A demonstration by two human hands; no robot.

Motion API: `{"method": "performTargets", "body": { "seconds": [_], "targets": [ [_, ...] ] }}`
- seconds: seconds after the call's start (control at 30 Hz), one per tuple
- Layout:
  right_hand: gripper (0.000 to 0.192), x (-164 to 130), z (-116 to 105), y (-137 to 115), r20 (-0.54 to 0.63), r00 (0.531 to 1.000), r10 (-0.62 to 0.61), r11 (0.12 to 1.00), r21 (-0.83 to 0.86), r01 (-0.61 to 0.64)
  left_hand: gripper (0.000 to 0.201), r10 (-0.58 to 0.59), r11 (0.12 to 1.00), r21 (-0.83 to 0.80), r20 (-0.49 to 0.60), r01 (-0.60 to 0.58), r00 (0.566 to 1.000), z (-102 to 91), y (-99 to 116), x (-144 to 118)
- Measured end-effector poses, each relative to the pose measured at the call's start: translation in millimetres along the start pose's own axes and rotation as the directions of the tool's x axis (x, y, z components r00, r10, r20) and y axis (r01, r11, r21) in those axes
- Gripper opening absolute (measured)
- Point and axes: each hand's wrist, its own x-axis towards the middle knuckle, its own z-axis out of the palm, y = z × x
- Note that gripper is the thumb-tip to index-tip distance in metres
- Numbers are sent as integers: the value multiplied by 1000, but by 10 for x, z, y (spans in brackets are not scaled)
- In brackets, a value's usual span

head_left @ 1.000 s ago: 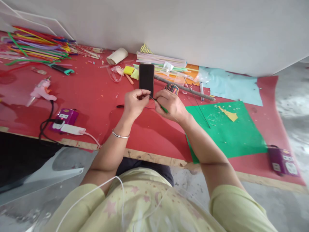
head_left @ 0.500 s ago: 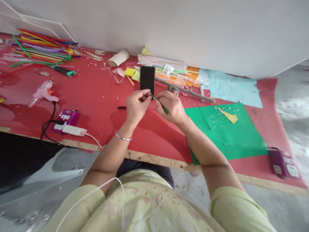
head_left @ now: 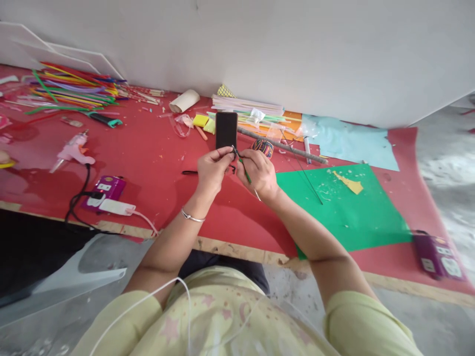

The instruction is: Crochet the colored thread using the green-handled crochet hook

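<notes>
The left hand (head_left: 212,170) and right hand (head_left: 260,173) meet above the red mat (head_left: 156,153), fingertips almost touching. Between them runs a thin green wire (head_left: 245,172). The left fingers are pressed together, pinching the wire's dark upper tip, where something small and black is gathered; what it is cannot be told. The right fingers are curled and closed on the wire lower down, and its pale lower end pokes out below the right palm. The wire slants from the left fingertips down toward the right wrist, held clear of the mat.

Just beyond the fingertips a black phone (head_left: 226,130) lies face up on the mat. Beside the right fingers, on their far side, sits a striped ball (head_left: 262,147), and behind it lies a long grey stick (head_left: 282,145). To the outside of the right hand lies a green sheet (head_left: 349,207) with a thin dark wire across its near corner. Well away from the left fingers lie a pink glue gun (head_left: 74,151) and a purple socket (head_left: 106,190), and farther still a heap of coloured straws (head_left: 74,86). A bangle (head_left: 191,216) circles the left wrist.
</notes>
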Motion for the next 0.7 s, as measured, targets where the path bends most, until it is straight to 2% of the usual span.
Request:
{"method": "performTargets", "body": {
  "seconds": [0.17, 0.33, 0.5, 0.7],
  "targets": [
    [15, 9, -32, 35, -20, 999, -39, 996, 74, 41, 18, -36, 999, -28, 41, 38, 998, -6, 96, -29],
    [19, 108, -213, 114, 68, 997, -27, 978, 207, 12, 20, -63, 997, -31, 116, 67, 991, -87, 170, 21],
    [21, 154, -324, 149, 86, 995, -59, 967, 251, 36, 22, -103, 991, -66, 199, 118, 975, -147, 208, 39],
    [21, 162, -350, 138, 85, 991, -106, 972, 218, 86, 24, -178, 971, -96, 307, 217, 935, -163, 262, 27]
  ]
}}
